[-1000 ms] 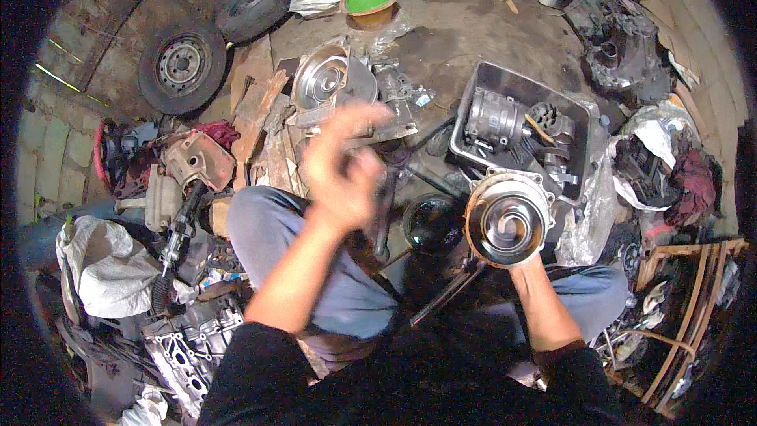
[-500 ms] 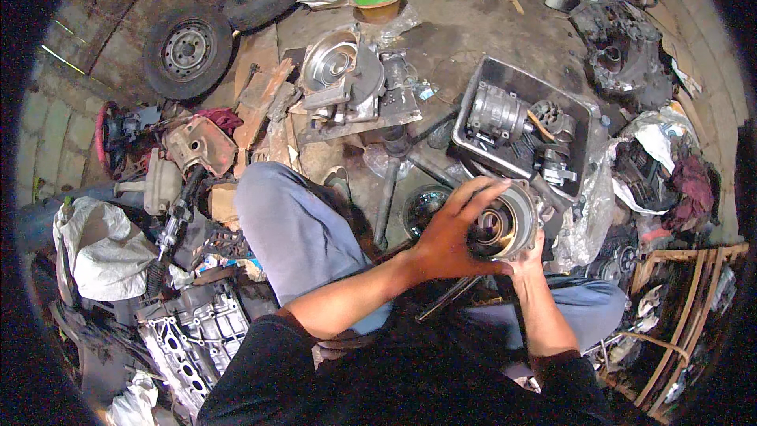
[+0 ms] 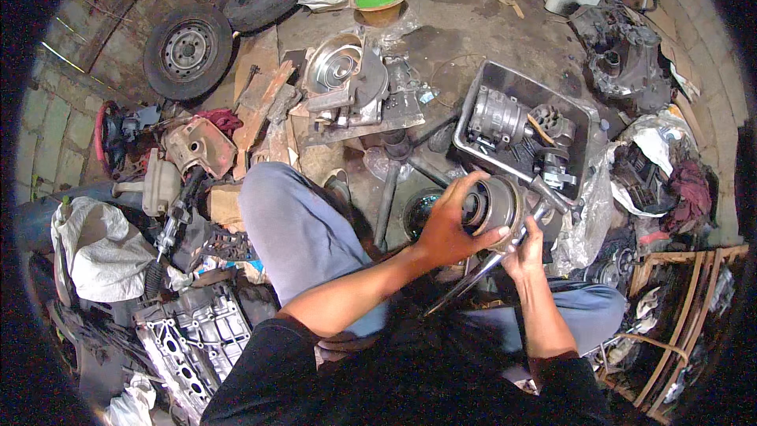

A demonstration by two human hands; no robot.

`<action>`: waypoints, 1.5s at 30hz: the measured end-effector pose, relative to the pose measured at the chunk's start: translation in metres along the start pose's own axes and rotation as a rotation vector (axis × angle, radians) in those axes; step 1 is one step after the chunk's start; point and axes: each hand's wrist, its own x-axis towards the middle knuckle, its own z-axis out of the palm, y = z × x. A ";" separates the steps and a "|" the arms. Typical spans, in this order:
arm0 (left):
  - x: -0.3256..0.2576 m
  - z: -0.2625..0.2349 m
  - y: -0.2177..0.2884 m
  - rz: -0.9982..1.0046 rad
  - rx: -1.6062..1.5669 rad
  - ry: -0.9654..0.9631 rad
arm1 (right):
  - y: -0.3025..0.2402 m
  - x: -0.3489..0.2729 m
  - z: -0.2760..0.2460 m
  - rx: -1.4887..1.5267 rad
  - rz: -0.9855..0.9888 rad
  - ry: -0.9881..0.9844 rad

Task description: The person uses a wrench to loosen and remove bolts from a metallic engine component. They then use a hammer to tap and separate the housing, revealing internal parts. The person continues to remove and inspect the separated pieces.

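- The round metal pulley-like part (image 3: pixel 495 203) was held up in front of the person's lap, above the floor and just below the grey metal tray (image 3: pixel 482 88) of engine parts.
- The left hand (image 3: pixel 451 225) lay across the part's open face and near side, its fingers (image 3: pixel 473 183) spread and curled over the upper rim, the thumb pressed along the lower edge.
- The right hand (image 3: pixel 527 251) sat under and behind the part, on its lower right; its fingers were mostly hidden by the part, so I could not tell how tightly they closed, though they appeared wrapped around it from below.
- Both hands touched the part: the left covered the side turned toward the person, the right bore it from beneath.
- The part's axis ran roughly from the person's left toward the right and slightly upward in the picture, the dark bore facing the left palm.
- A long metal bar (image 3: pixel 465 284) slanted from near the right hand down toward the lap; whether the right hand also gripped it could not be told.
- A dark ring-shaped piece (image 3: pixel 419 217) lay on the floor just left of the left hand, partly hidden by it.
- The person's bent left knee (image 3: pixel 292 221) in grey trousers rose just left of the hands.
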 end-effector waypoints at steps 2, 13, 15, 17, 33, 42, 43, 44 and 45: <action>0.001 0.001 -0.003 -0.095 -0.104 0.031 | -0.005 -0.006 0.008 -0.047 -0.027 0.036; 0.012 0.000 -0.028 -0.505 -1.006 0.014 | -0.025 -0.046 0.067 -0.565 -0.540 0.109; 0.013 0.001 -0.031 -0.597 -1.123 -0.046 | -0.023 -0.051 0.077 -0.533 -0.623 0.161; 0.014 0.000 -0.028 -0.732 -1.168 -0.055 | -0.025 -0.058 0.079 -0.500 -0.553 0.156; 0.040 -0.012 -0.011 -0.748 -1.325 0.090 | -0.057 -0.013 0.002 -0.196 -0.518 0.368; 0.017 -0.020 -0.027 -0.861 -1.354 0.068 | 0.020 0.101 -0.154 -0.333 -0.510 0.804; 0.013 -0.022 -0.030 -0.901 -1.351 0.083 | 0.028 0.107 -0.164 -0.336 -0.477 0.810; 0.011 -0.024 -0.031 -0.912 -1.365 0.072 | 0.032 0.109 -0.174 -0.339 -0.451 0.821; 0.010 -0.025 -0.033 -0.916 -1.399 0.052 | 0.035 0.112 -0.182 -0.339 -0.425 0.831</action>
